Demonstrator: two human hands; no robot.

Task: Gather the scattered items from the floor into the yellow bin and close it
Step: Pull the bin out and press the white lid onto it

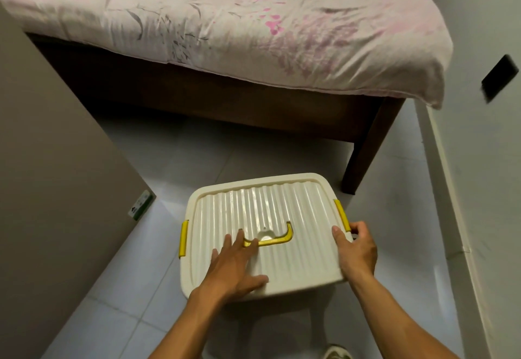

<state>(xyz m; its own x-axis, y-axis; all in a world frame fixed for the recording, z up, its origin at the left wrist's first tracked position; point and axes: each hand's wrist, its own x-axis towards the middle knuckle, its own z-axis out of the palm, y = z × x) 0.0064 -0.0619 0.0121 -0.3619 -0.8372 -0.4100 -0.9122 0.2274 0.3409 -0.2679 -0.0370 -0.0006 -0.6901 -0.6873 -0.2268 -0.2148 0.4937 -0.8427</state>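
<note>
The bin stands on the floor tiles with its ribbed cream lid (pixel 282 206) on top, so its contents are hidden. A yellow carry handle (pixel 277 239) lies flat in the lid's middle. My left hand (pixel 235 264) presses flat on the lid with straight fingers, the fingertips over the handle's left end. My right hand (pixel 356 248) grips the lid's right edge, thumb on top and fingers curled round the near end of the right yellow latch (pixel 341 215). The left yellow latch (pixel 183 239) sits against the lid's left side.
A bed (pixel 253 34) with a floral pink sheet and dark wooden frame stands just beyond the bin, its leg (pixel 363 155) close to the bin's far right corner. A tall grey cabinet side (pixel 50 161) rises on the left. The white wall (pixel 479 161) is on the right.
</note>
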